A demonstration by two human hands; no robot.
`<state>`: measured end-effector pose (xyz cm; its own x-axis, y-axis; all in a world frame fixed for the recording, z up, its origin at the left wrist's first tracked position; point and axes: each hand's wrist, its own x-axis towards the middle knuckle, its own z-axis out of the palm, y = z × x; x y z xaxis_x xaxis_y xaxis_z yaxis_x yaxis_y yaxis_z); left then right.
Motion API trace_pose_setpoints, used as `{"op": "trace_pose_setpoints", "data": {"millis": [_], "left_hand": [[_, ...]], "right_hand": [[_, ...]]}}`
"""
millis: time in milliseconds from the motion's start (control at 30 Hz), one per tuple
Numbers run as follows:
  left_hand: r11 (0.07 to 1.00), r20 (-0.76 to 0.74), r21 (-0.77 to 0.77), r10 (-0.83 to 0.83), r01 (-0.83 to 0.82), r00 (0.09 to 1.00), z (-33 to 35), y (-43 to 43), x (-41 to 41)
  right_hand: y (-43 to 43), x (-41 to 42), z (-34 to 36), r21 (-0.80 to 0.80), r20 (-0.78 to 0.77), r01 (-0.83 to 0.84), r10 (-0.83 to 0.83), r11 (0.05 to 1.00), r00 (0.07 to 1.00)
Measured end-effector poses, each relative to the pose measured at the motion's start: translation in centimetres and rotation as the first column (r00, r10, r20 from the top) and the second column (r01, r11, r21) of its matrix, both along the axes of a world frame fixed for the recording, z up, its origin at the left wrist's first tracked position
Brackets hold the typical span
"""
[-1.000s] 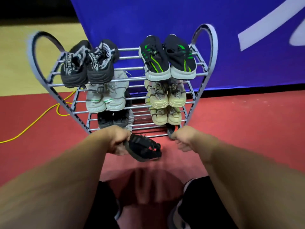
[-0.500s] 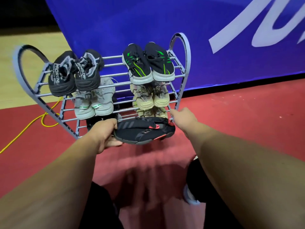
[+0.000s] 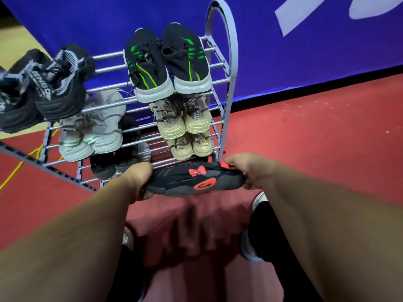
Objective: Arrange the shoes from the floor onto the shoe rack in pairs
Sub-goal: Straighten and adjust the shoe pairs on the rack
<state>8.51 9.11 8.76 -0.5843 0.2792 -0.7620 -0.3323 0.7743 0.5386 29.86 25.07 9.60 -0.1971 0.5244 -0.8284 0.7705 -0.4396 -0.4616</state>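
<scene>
A black shoe with red markings (image 3: pixel 194 180) hangs sideways just in front of the lowest bars of the grey metal shoe rack (image 3: pixel 226 68). My left hand (image 3: pixel 136 179) grips its left end and my right hand (image 3: pixel 250 168) grips its right end. On the rack's top tier sit a black and green pair (image 3: pixel 168 62) and a black and grey knit pair (image 3: pixel 43 88). Below them are a light grey pair (image 3: pixel 91 131), two beige pairs (image 3: pixel 185 125) and a dark pair (image 3: pixel 113 164), partly hidden by bars.
The rack stands on a red floor (image 3: pixel 316 136) against a blue banner (image 3: pixel 305 51). A yellow cable (image 3: pixel 15 171) runs on the floor at the left. My knees in dark trousers and white shoe edges (image 3: pixel 250 247) are at the bottom of the view.
The black and red shoe has turned from dangling in my left hand to lying sideways between both hands. My right hand has closed on its right end. The view has moved closer to the rack.
</scene>
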Motion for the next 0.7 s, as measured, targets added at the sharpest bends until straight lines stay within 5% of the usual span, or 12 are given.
{"op": "trace_pose_setpoints", "data": {"millis": [267, 467, 700], "left_hand": [[0.993, 0.171, 0.023, 0.107, -0.113, 0.979, -8.0, -0.5, -1.2], [0.931, 0.414, 0.029, 0.319, -0.363, 0.853, -14.1, -1.6, 2.7], [0.904, 0.502, 0.171, 0.261, -0.391, 0.825, -14.4, 2.6, 1.0]], "right_hand": [[0.1, -1.5, -3.7, -0.255, 0.047, -0.086, 0.101, 0.963, 0.994], [-0.8, -2.9, -7.6, -0.286, 0.075, -0.19, 0.22, 0.939, 0.973], [-1.1, -4.6, -12.7, -0.325, -0.002, -0.049, 0.051, 0.944, 0.999]]}}
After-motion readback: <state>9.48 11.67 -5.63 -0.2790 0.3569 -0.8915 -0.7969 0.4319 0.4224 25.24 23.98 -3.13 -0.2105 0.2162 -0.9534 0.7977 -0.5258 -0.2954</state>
